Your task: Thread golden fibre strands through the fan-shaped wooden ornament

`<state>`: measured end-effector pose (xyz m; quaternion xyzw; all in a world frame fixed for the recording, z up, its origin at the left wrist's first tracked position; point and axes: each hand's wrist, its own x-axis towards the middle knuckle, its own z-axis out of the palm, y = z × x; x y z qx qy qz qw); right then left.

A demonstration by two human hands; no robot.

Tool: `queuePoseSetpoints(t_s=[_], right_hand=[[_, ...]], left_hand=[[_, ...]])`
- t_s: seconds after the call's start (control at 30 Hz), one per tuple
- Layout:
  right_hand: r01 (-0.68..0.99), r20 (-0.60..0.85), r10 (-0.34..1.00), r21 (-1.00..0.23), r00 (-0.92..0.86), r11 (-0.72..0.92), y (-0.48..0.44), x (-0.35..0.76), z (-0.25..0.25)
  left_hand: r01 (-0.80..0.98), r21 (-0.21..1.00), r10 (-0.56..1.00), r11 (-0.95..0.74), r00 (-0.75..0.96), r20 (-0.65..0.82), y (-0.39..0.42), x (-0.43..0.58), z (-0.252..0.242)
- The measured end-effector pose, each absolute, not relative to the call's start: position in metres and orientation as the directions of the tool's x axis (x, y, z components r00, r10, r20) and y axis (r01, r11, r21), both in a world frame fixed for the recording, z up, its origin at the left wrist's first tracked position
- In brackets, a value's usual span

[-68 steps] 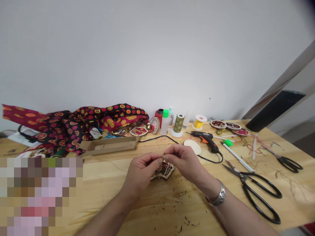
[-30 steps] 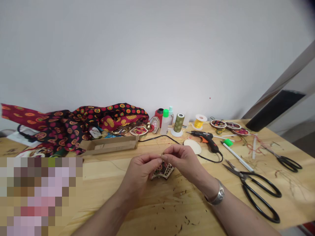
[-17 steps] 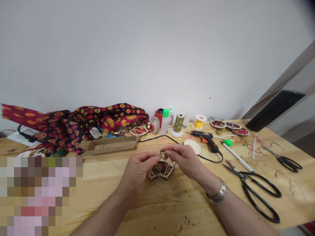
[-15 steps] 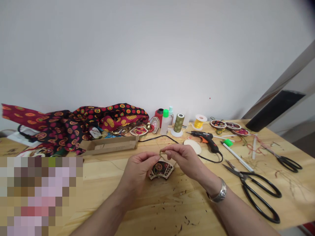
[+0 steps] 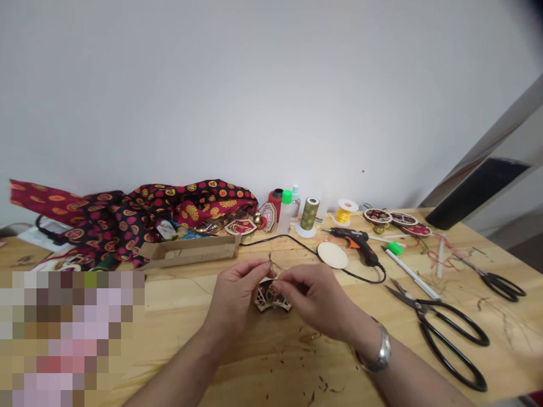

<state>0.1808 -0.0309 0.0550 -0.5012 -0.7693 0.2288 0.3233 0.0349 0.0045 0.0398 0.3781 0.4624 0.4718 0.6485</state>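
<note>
A small fan-shaped ornament point(image 5: 271, 302) with a pale lattice edge and a dark patterned centre is low between my hands, over the wooden table. My left hand point(image 5: 237, 291) is closed at its upper left, thumb and index finger pinching a thin olive cord point(image 5: 272, 261) that sticks up above the ornament. My right hand point(image 5: 316, 291), with a silver bracelet on the wrist, pinches at the ornament's upper right, by the cord. Its fingertips cover part of the ornament, and I cannot tell whether they grip cord or ornament.
Large black-handled scissors point(image 5: 441, 333), a glue gun point(image 5: 356, 243) and a pale oval disc point(image 5: 333, 255) lie to the right. Behind stand an olive thread spool point(image 5: 309, 215) and a green-capped bottle point(image 5: 285, 212). A cardboard tray point(image 5: 190, 253) and patterned fabric point(image 5: 127, 215) are at the left.
My right hand has come down from the cord's top to the ornament's upper right, covering more of it. My left hand keeps its pinch, almost in place.
</note>
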Motion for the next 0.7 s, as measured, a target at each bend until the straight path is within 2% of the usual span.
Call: queuePoseSetpoints(t_s=[0.1, 0.2, 0.27, 0.3, 0.33, 0.4, 0.43, 0.5, 0.57, 0.6, 0.7], right_hand=[[0.717, 0.326, 0.825, -0.410, -0.462, 0.563, -0.037, 0.172, 0.049], [0.717, 0.335, 0.710, -0.126, -0.620, 0.686, -0.039, 0.167, 0.041], [0.649, 0.340, 0.620, -0.036, -0.707, 0.760, -0.041, 0.165, 0.038], [0.600, 0.353, 0.575, -0.044, -0.738, 0.799, -0.041, 0.164, 0.039], [0.548, 0.381, 0.536, -0.087, -0.753, 0.832, -0.042, 0.165, 0.041], [0.463, 0.473, 0.527, -0.255, -0.706, 0.849, -0.043, 0.168, 0.047], [0.451, 0.523, 0.579, -0.364, -0.625, 0.815, -0.042, 0.170, 0.050], [0.461, 0.580, 0.741, -0.584, -0.339, 0.668, -0.038, 0.175, 0.054], [0.415, 0.527, 0.850, -0.768, -0.023, 0.487, -0.029, 0.178, 0.052], [0.340, 0.470, 0.881, -0.838, 0.057, 0.426, -0.024, 0.179, 0.050], [0.067, 0.172, 0.984, -0.983, 0.050, 0.169, -0.013, 0.178, 0.042]], left_hand=[[-0.266, 0.915, 0.951, 0.304, 0.140, -0.275, 0.006, 0.034, 0.040], [-0.325, 0.876, 0.932, 0.357, 0.194, -0.308, 0.008, 0.032, 0.037], [-0.370, 0.851, 0.926, 0.374, 0.209, -0.316, 0.009, 0.032, 0.034], [-0.384, 0.843, 0.924, 0.377, 0.214, -0.316, 0.010, 0.032, 0.033], [-0.395, 0.836, 0.923, 0.381, 0.219, -0.317, 0.010, 0.033, 0.032], [-0.401, 0.833, 0.922, 0.382, 0.222, -0.316, 0.009, 0.033, 0.033], [-0.399, 0.835, 0.923, 0.379, 0.222, -0.314, 0.009, 0.034, 0.033], [-0.386, 0.842, 0.924, 0.377, 0.223, -0.312, 0.007, 0.035, 0.035], [-0.365, 0.851, 0.922, 0.378, 0.229, -0.311, 0.005, 0.036, 0.037], [-0.355, 0.854, 0.920, 0.381, 0.234, -0.314, 0.004, 0.037, 0.037], [-0.317, 0.868, 0.917, 0.383, 0.247, -0.314, 0.002, 0.036, 0.035]])
